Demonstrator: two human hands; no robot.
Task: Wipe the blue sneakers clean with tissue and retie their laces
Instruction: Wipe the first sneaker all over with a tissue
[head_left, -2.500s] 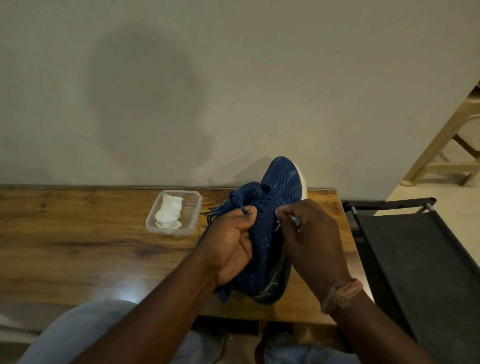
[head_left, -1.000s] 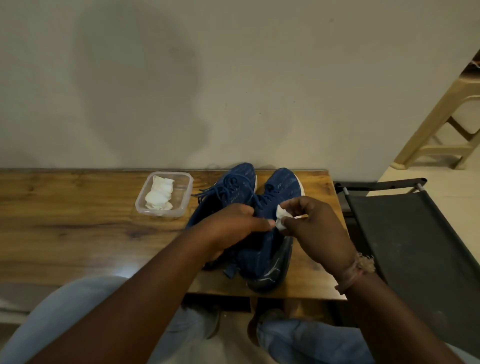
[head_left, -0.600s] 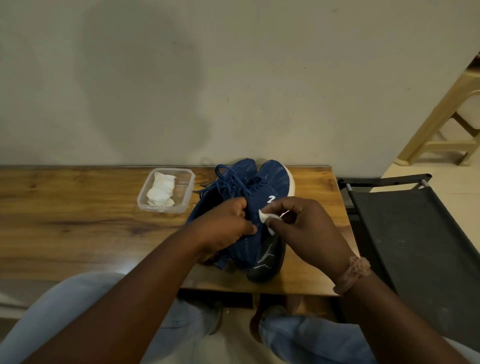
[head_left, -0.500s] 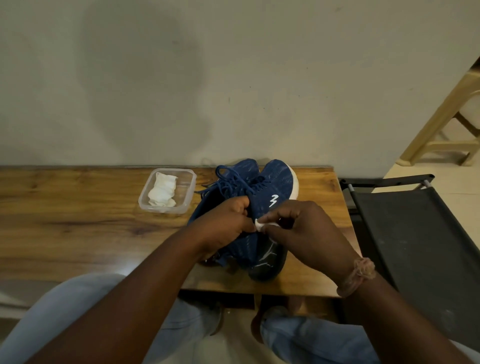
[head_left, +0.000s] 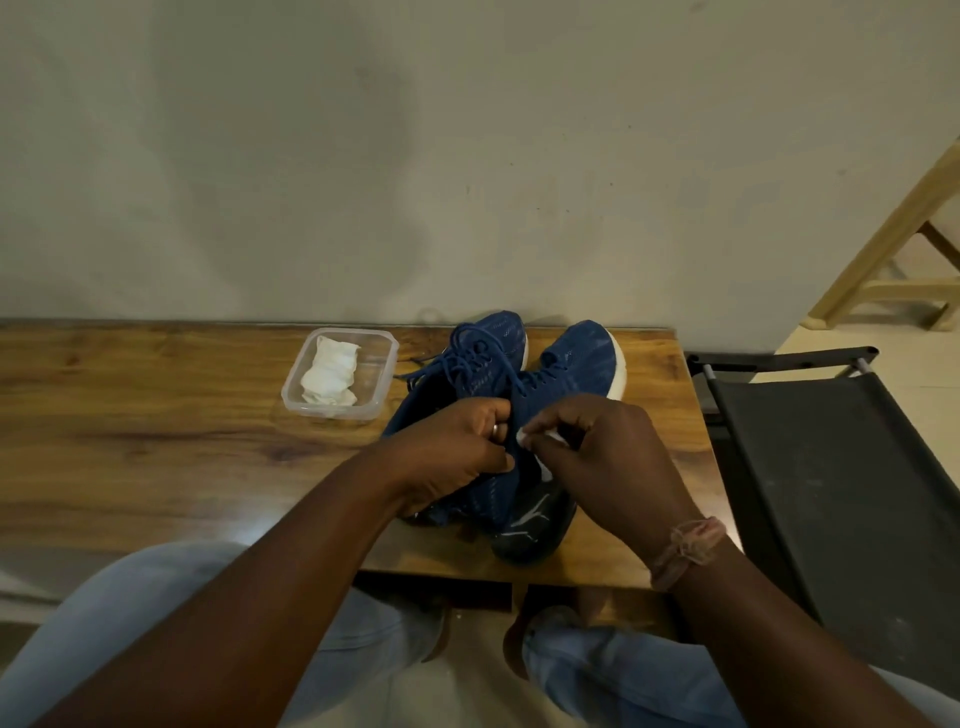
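Two blue sneakers stand side by side on the wooden table (head_left: 156, 426), toes toward the wall. The left sneaker (head_left: 483, 353) has loose blue laces on top. The right sneaker (head_left: 582, 364) has a white sole edge and a dark heel near the table's front edge. My left hand (head_left: 457, 452) grips the right sneaker's collar. My right hand (head_left: 602, 457) pinches a small white tissue (head_left: 524, 439) against that sneaker's upper, just right of my left hand's fingertips. Most of the tissue is hidden in my fingers.
A clear plastic container (head_left: 340, 374) with crumpled white tissue stands left of the sneakers. A black folding chair (head_left: 831, 467) is at the table's right end. A pale wooden stool (head_left: 893, 260) stands at the far right. A wall runs along the table's back edge.
The right sneaker, earlier lifted and tilted, now rests lower beside the left one. My right hand with the tissue has moved along its upper toward my left hand.
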